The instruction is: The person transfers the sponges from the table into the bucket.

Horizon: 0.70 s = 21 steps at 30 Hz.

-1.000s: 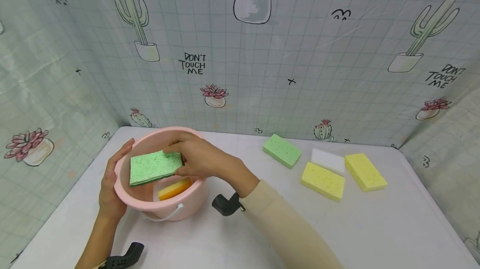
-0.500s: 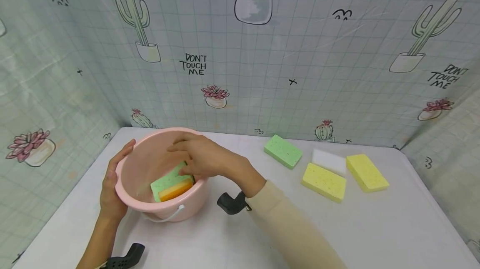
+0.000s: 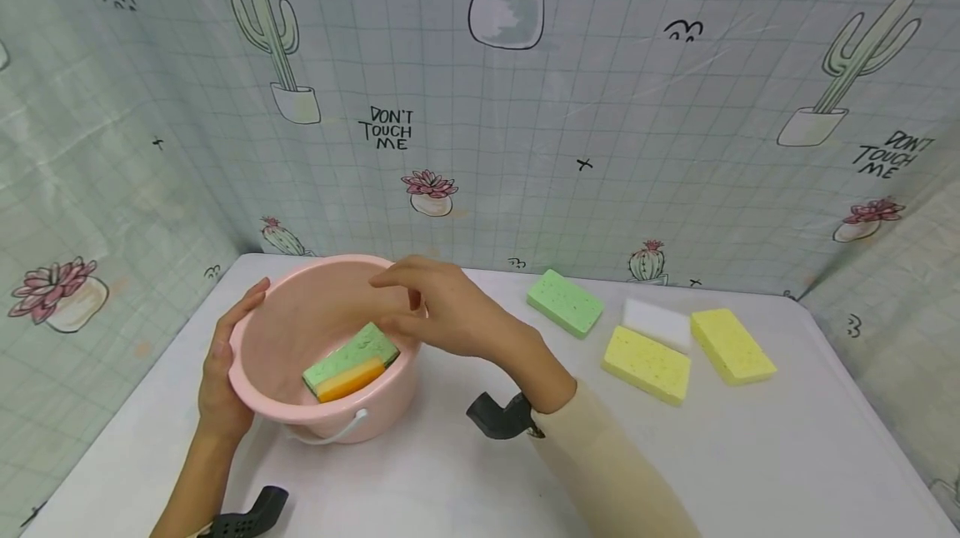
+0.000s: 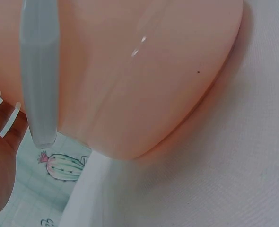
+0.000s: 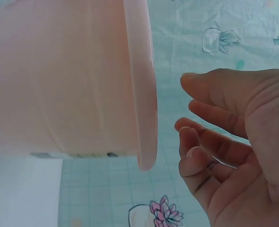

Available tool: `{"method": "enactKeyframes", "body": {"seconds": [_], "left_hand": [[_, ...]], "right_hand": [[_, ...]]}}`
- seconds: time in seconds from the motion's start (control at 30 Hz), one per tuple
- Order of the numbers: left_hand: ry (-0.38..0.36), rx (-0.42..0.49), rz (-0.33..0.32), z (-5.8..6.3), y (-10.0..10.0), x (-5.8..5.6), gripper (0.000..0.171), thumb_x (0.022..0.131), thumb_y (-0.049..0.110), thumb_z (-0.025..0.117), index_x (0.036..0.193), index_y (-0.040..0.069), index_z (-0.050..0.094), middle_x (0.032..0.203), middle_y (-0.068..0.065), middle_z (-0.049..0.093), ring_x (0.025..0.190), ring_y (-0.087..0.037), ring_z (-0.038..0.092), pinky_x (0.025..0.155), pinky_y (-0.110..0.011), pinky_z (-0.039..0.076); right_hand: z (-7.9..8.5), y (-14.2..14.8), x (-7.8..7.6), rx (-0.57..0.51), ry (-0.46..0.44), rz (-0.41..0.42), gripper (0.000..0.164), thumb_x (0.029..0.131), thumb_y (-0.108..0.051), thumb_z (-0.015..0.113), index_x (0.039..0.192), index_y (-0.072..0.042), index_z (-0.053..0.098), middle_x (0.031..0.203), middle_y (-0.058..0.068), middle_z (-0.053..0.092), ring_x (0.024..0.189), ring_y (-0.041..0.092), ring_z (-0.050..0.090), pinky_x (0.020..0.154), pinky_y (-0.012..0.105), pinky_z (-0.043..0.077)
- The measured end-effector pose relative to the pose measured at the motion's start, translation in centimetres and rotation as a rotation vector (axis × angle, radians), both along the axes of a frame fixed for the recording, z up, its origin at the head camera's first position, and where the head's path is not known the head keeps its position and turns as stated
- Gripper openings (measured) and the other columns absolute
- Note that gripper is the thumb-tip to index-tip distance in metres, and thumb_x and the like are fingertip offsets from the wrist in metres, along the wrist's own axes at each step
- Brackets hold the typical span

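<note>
A pink bucket (image 3: 249, 381) stands at the left of the white table. Inside it lie a green sponge (image 3: 352, 357) and an orange-yellow sponge (image 3: 350, 380), side by side. My left hand (image 3: 225, 371) rests against the bucket's outer left side, its fingers extended along the wall up to the rim; part of the hand is hidden in the left wrist view. Over the bucket's right rim is my right hand (image 3: 450, 309). Its fingers are loosely bent with nothing between them, and the right wrist view puts the hand (image 5: 234, 142) apart from the rim.
Right of the bucket lie another green sponge (image 3: 566, 302), a white sponge (image 3: 656, 324) and two yellow sponges, one nearer the front (image 3: 647, 363) and one farther right (image 3: 732, 346). A white handle (image 3: 337, 431) hangs on the bucket's front. A cactus-print cloth (image 3: 517, 138) surrounds the table.
The green sponge was let go from my right hand and dropped into the bucket beside the orange-yellow one. My right hand then moved rightward toward the rim. The left hand stayed put.
</note>
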<state>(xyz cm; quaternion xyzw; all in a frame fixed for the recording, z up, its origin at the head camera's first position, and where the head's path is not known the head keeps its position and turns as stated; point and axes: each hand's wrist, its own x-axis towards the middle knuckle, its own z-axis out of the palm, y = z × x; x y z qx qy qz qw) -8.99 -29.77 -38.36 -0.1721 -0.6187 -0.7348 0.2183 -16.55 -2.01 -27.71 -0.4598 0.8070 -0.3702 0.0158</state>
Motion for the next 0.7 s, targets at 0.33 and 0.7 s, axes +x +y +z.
{"method": "enactKeyframes", "body": {"seconds": [0.33, 0.7], "left_hand": [[0.018, 0.012, -0.017, 0.0, 0.0, -0.1, 0.056, 0.098, 0.033, 0.034, 0.145, 0.003, 0.035, 0.155, -0.010, 0.025, 0.139, -0.025, 0.020, 0.106, -0.023, 0.031], [0.015, 0.015, -0.021, 0.1, 0.1, 0.0, 0.056, 0.098, 0.032, 0.033, 0.145, 0.003, 0.034, 0.155, -0.010, 0.024, 0.139, -0.025, 0.020, 0.106, -0.023, 0.032]], "right_hand": [[-1.3, 3.4, 0.3, -0.127, 0.066, -0.108, 0.039, 0.087, -0.013, 0.070, 0.125, -0.010, 0.062, 0.122, -0.001, 0.059, 0.076, 0.006, 0.052, 0.063, 0.025, 0.051], [-4.0, 7.8, -0.3, -0.162, 0.083, -0.219, 0.038, 0.087, -0.016, 0.071, 0.123, -0.010, 0.063, 0.120, 0.001, 0.059, 0.081, 0.012, 0.057, 0.063, 0.023, 0.051]]}}
